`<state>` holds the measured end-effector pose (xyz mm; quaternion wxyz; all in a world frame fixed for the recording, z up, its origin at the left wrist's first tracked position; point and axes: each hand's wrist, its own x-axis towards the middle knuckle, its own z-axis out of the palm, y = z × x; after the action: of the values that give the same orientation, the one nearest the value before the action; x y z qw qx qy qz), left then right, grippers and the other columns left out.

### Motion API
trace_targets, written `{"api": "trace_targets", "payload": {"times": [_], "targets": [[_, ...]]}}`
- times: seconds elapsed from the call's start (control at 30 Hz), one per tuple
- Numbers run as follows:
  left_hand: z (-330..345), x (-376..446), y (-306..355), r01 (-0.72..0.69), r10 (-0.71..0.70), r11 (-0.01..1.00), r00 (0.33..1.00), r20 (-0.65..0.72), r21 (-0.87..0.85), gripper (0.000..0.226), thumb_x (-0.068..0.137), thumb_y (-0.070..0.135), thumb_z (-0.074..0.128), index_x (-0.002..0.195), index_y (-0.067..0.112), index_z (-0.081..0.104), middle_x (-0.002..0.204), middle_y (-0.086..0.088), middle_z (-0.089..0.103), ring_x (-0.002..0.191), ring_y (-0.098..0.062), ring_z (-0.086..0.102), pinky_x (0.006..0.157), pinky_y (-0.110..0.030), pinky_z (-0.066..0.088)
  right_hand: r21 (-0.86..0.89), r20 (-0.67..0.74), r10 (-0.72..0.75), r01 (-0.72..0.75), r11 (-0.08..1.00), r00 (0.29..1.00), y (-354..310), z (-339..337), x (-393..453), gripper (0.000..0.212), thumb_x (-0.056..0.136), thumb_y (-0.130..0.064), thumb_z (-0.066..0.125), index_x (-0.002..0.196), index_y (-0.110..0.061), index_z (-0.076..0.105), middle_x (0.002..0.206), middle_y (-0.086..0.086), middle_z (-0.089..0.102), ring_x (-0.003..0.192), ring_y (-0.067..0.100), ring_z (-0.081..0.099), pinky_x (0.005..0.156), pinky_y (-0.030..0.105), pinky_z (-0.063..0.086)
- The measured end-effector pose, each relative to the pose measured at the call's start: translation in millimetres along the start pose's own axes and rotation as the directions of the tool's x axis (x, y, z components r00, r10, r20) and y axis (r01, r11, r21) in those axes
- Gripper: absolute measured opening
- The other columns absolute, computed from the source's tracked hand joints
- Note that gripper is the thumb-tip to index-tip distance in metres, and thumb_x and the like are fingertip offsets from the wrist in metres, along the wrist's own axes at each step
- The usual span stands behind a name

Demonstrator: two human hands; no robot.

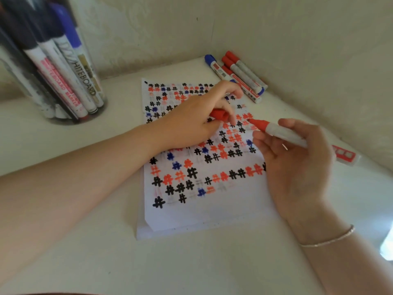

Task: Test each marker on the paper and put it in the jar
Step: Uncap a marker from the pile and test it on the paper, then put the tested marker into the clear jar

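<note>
A white sheet of paper [212, 211] lies on the table, covered in red, black and blue hash marks. My right hand [297, 165] grips an uncapped red marker [282, 133], its tip pointing left just above the marks. My left hand [195, 120] rests on the paper and pinches the red cap [219, 114], whose open end faces the marker tip a short way off. A clear jar [93, 90] at the far left holds several whiteboard markers standing upright.
Several capped red and blue markers [238, 75] lie in a bunch at the back right, against the wall. The wall runs close behind the paper and along the right side. A silver bracelet [327, 239] circles my right wrist.
</note>
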<state>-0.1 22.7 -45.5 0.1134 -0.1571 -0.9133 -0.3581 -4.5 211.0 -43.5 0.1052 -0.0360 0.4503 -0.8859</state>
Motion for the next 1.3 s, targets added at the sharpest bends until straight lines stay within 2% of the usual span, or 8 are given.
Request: {"api": "trace_targets", "payload": {"times": [0.33,0.57,0.73,0.83,0.97,1.07,1.17,1.3], "targets": [[3.2,-0.9,-1.0,-0.013,0.014,0.999,1.000,-0.021,0.049,0.050,0.090,0.011,0.063,0.131,0.021,0.038,0.112,0.013,0.068,0.112,-0.003,0.057,0.089,0.000,0.033,-0.211,0.007,-0.061,0.061,0.976,0.998,4.0,3.3,-2.0,0.022,0.090,-0.001,0.054,0.071,-0.011,0.050,0.066,0.008,0.067,0.063,0.022,0.068,0.067,0.029,0.054],[1.8,-1.4,4.6,-0.259,0.290,0.905,0.956,-0.042,0.337,0.038,0.088,0.020,0.060,0.124,0.012,0.050,0.110,0.010,0.069,0.105,-0.009,0.059,0.091,-0.028,0.042,-0.420,0.132,-0.102,0.149,0.895,0.986,5.7,0.5,-3.2,0.022,0.061,-0.026,0.082,0.077,-0.018,0.069,0.082,0.012,0.071,0.082,0.030,0.070,0.082,0.039,0.055],[1.1,-1.9,1.7,-0.331,0.390,0.853,0.918,-0.073,0.404,0.027,0.092,0.023,0.051,0.118,0.017,0.054,0.091,0.002,0.068,0.080,-0.013,0.062,0.061,-0.035,0.052,-0.369,0.158,-0.073,0.128,0.920,0.985,3.6,0.8,-5.0,0.013,0.075,-0.020,0.075,0.085,-0.012,0.075,0.097,0.018,0.072,0.098,0.035,0.068,0.093,0.048,0.051],[1.0,0.3,0.6,-0.344,0.416,0.862,0.899,-0.133,0.371,0.019,0.089,0.012,0.059,0.108,0.013,0.063,0.077,0.002,0.061,0.068,-0.007,0.049,0.056,-0.030,0.045,-0.228,0.158,0.059,-0.021,0.974,0.986,-3.9,4.5,-6.9,0.031,0.088,-0.026,0.053,0.095,-0.001,0.070,0.097,0.021,0.072,0.093,0.033,0.070,0.084,0.039,0.055],[-5.9,5.8,12.4,-0.242,0.235,0.970,0.927,-0.293,0.014,0.018,0.083,0.002,0.056,0.095,0.007,0.068,0.078,-0.005,0.066,0.065,-0.019,0.056,0.059,-0.039,0.048,-0.373,0.062,-0.026,0.048,0.927,0.998,-13.9,27.5,0.6,0.017,0.092,-0.015,0.057,0.082,-0.003,0.064,0.060,0.011,0.064,0.046,0.023,0.055,0.049,0.030,0.048],[-23.2,14.7,24.2,-0.089,-0.095,0.873,0.933,-0.347,-0.479,0.022,0.078,-0.004,0.048,0.083,0.007,0.066,0.076,-0.009,0.067,0.055,-0.028,0.053,0.047,-0.030,0.042,-0.518,0.158,-0.155,0.215,0.828,0.975,-33.3,52.7,14.6,0.017,0.089,-0.013,0.064,0.075,-0.007,0.059,0.052,0.009,0.062,0.039,0.020,0.053,0.044,0.026,0.046],[-39.5,22.2,25.0,0.013,-0.480,0.496,0.837,-0.262,-0.868,0.021,0.086,0.000,0.044,0.076,0.008,0.060,0.067,-0.003,0.066,0.046,-0.013,0.052,0.039,-0.018,0.033,-0.686,0.323,-0.057,0.276,0.673,0.945,-53.7,74.0,26.1,0.013,0.083,-0.014,0.073,0.077,-0.008,0.063,0.064,0.008,0.070,0.047,0.020,0.066,0.052,0.033,0.057],[-43.4,22.7,26.8,0.147,-0.621,0.249,0.783,-0.041,-0.957,0.019,0.093,0.017,0.052,0.076,0.012,0.058,0.051,0.004,0.053,0.036,-0.003,0.043,0.029,-0.011,0.022,-0.861,0.505,-0.043,0.507,0.039,0.862,-52.3,97.0,32.4,0.005,0.088,-0.029,0.063,0.089,-0.024,0.064,0.077,0.000,0.063,0.064,0.021,0.064,0.059,0.035,0.054]]}}
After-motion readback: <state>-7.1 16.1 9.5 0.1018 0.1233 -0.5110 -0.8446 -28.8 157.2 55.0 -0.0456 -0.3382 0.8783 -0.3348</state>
